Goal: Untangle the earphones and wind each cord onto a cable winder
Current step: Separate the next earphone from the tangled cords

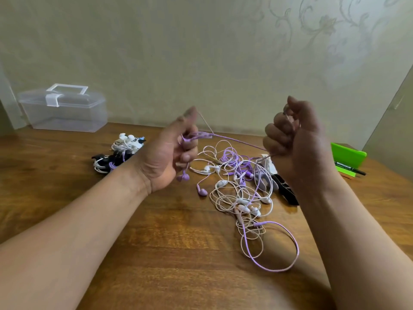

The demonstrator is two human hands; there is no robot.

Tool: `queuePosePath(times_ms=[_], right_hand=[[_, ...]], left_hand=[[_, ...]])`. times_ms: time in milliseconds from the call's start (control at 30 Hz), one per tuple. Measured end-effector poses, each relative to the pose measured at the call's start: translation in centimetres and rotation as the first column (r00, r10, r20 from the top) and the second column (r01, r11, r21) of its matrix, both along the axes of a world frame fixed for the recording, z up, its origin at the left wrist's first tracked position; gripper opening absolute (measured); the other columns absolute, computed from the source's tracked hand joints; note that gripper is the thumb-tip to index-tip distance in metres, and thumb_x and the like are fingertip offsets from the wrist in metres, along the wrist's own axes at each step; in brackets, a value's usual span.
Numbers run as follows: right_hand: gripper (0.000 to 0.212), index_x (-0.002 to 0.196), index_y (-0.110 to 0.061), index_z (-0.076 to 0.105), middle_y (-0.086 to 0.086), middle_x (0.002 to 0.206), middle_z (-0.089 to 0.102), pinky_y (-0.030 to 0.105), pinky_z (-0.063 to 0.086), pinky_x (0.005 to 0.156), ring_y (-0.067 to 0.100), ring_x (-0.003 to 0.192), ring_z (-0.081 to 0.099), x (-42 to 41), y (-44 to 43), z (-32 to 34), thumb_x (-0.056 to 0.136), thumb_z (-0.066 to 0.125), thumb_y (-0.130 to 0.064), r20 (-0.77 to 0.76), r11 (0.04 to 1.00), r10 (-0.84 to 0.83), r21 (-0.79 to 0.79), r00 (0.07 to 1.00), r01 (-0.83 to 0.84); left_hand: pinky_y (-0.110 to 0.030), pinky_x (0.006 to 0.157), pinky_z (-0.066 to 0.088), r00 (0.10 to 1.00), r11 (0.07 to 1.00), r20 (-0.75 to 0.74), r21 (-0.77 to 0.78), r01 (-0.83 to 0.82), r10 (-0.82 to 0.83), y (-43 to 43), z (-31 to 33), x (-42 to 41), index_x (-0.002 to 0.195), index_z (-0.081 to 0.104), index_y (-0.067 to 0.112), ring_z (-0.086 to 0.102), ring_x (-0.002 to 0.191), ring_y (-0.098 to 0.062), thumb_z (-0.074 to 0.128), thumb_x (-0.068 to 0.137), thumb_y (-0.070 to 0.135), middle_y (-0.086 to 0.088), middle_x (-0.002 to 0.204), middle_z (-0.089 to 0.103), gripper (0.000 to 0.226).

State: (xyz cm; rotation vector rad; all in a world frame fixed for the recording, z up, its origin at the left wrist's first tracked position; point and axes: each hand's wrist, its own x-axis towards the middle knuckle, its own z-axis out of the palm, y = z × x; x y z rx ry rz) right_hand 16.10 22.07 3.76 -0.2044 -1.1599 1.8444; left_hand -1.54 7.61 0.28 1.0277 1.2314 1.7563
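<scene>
- left hand [176, 151]: raised over the table, fingers curled in, pinching a small bunch of purple cord [237, 140]. A thin pale strand runs up to the fingertip at the top.
- right hand [292, 144]: curled into a fist around the other end of that cord. Something small peeks out at the top of the fist, can't tell what.
- the cord is pulled tight and straight between both hands, up off the wood.
- two purple earbuds [183, 176] dangle just under the left hand.
- the tangle [237, 189] of purple, white and pinkish earphones lies on the table below and between the hands. One big purple loop [290, 253] sprawls toward the near side.
- a black object [287, 193] lies by the right wrist, touching the tangle's edge. Might be a winder, can't say.
- wound-up bundles [120, 153] of white and black sit in a heap left of the left hand, apart from the tangle.
- clear plastic box [64, 108]: far left against the wall [201, 63], lid on, white handle and latch. Through its sides I only see wall and wood.
- green thing [347, 156] with a black pen [349, 167] on it, far right near the table's edge.
- table [178, 253]: its far edge meets the wall. Bare wood shows between the forearms and out to the left.
</scene>
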Motion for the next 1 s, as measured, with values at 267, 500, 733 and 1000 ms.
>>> queuePosePath(times_ms=[267, 500, 733, 1000], right_hand=[[0.029, 0.102, -0.028, 0.081, -0.008, 0.071, 0.069, 0.021, 0.037, 0.055, 0.001, 0.054, 0.046, 0.6, -1.4, -1.4, 0.098, 0.064, -0.051, 0.721, 0.578, -0.264, 0.65, 0.64, -0.494], [0.022, 0.062, -0.004, 0.055, -0.002, 0.066, 0.056, 0.034, 0.034, 0.075, 0.007, 0.07, 0.052, 0.3, -0.7, -0.9, 0.082, 0.055, -0.014, 0.372, 0.764, -0.158, 0.633, 0.915, -0.126], [0.034, 0.054, -0.02, 0.063, -0.006, 0.058, 0.052, 0.033, 0.03, 0.07, 0.016, 0.07, 0.042, 0.4, -0.1, -0.3, 0.087, 0.061, -0.019, 0.126, 0.864, -0.128, 0.502, 0.984, 0.048], [0.035, 0.068, -0.02, 0.059, 0.002, 0.051, 0.045, 0.028, 0.024, 0.05, 0.016, 0.048, 0.033, -0.1, -1.9, -0.7, 0.102, 0.063, -0.027, 0.235, 0.836, -0.072, 0.545, 0.969, -0.071]], left_hand=[[-0.021, 0.041, 0.023, 0.993, 0.981, 0.046, 0.153, -0.118, 0.112, 0.4, 0.4, 0.3, 0.072, 0.05, 0.022, 0.029, 0.055, -0.015, 0.06, 0.1, 0.026, -0.001, 0.069, 0.041, 0.031], [-0.029, 0.055, 0.027, 0.942, 0.939, 0.0, -0.077, -0.335, 0.336, 0.3, -0.1, -0.3, 0.042, 0.052, 0.021, 0.044, 0.054, -0.02, 0.046, 0.101, 0.035, -0.008, 0.08, 0.065, 0.062], [-0.028, 0.055, 0.035, 0.862, 0.861, 0.028, -0.085, -0.502, 0.506, 1.1, -0.8, -0.7, 0.066, 0.043, 0.022, 0.033, 0.04, -0.015, 0.054, 0.085, 0.014, 0.006, 0.048, 0.03, 0.024], [-0.028, 0.041, 0.037, 0.783, 0.92, -0.505, 0.058, -0.388, 0.363, -0.2, 0.4, 2.4, 0.124, 0.059, 0.034, 0.046, 0.04, -0.015, 0.053, 0.103, 0.049, -0.004, 0.089, 0.061, 0.026]])
